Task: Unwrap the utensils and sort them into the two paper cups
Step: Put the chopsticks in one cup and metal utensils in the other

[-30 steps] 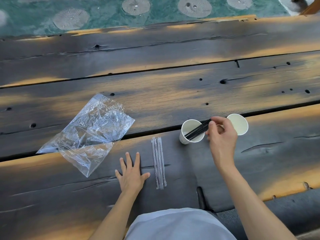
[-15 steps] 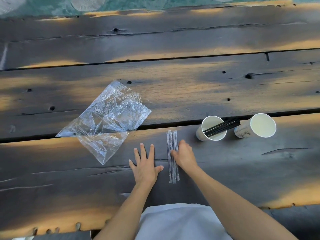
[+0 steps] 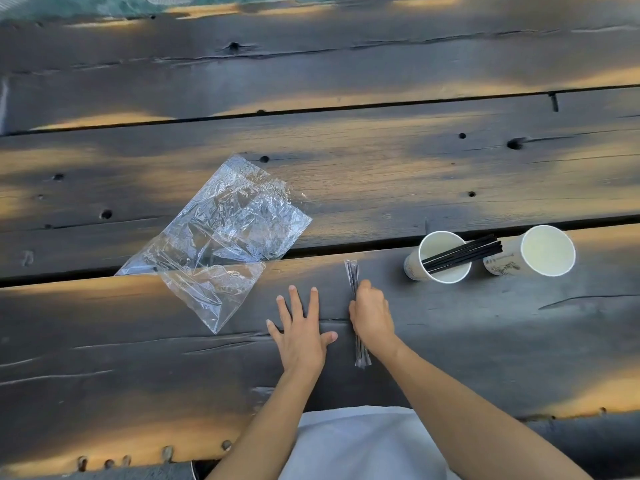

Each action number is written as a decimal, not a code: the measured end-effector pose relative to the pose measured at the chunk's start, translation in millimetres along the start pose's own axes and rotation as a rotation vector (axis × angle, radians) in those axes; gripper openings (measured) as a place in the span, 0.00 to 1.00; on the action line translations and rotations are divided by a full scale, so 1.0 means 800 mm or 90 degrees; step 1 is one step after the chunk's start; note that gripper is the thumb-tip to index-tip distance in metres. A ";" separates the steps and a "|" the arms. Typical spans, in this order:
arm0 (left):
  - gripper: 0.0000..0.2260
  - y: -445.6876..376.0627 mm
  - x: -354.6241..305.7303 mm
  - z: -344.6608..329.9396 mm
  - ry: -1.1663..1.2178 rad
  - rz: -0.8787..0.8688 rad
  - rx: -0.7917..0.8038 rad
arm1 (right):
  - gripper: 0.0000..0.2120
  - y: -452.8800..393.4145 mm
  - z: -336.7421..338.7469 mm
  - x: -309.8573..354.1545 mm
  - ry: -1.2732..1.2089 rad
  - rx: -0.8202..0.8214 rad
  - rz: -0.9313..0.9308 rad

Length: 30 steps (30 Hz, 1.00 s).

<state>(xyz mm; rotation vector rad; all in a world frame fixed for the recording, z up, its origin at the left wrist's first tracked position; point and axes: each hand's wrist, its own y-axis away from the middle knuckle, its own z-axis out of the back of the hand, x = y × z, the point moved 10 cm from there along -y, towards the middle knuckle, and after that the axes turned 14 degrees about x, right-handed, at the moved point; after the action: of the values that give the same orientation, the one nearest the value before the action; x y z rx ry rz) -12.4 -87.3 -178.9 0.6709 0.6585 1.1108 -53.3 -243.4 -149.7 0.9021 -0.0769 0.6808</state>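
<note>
Right hand (image 3: 371, 315): fingers curled over the wrapped utensils (image 3: 354, 277), gripping the bundle at its middle — both ends stick out beyond the hand.
Left hand (image 3: 300, 332): flat on the wooden table (image 3: 381, 174), fingers spread, holding nothing, just beside the bundle.
Left cup (image 3: 414, 268): holds black sticks (image 3: 464, 252) leaning toward the right cup (image 3: 547, 251).
Plastic bag (image 3: 221, 233): crumpled, left of the hands — well apart from the cups.

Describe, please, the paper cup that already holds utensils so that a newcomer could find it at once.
On the dark wooden table, look right of the right hand to two white paper cups standing side by side on the near plank. The wanted cup is the left one, nearer the hand; black sticks lean out of it, while its neighbour shows only a bare inside.
</note>
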 end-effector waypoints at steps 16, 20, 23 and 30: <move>0.39 0.003 -0.041 0.001 -0.029 -0.070 -0.005 | 0.06 0.096 0.103 -0.085 -0.456 -0.030 0.134; 0.39 0.007 -0.092 -0.004 -0.068 -0.134 0.006 | 0.07 0.141 0.180 -0.134 -0.632 -0.158 0.179; 0.42 0.006 -0.125 -0.006 -0.080 -0.157 0.024 | 0.05 0.170 0.242 -0.188 -0.734 -0.331 0.192; 0.51 -0.004 -0.165 -0.018 -0.113 -0.129 0.103 | 0.01 0.186 0.327 -0.288 -0.829 -0.588 0.169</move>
<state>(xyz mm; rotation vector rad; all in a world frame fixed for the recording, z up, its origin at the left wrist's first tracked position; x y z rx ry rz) -61.9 -210.5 -171.9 0.8133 0.6518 0.8066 -264.9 -492.4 42.0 0.2885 -1.5608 0.1312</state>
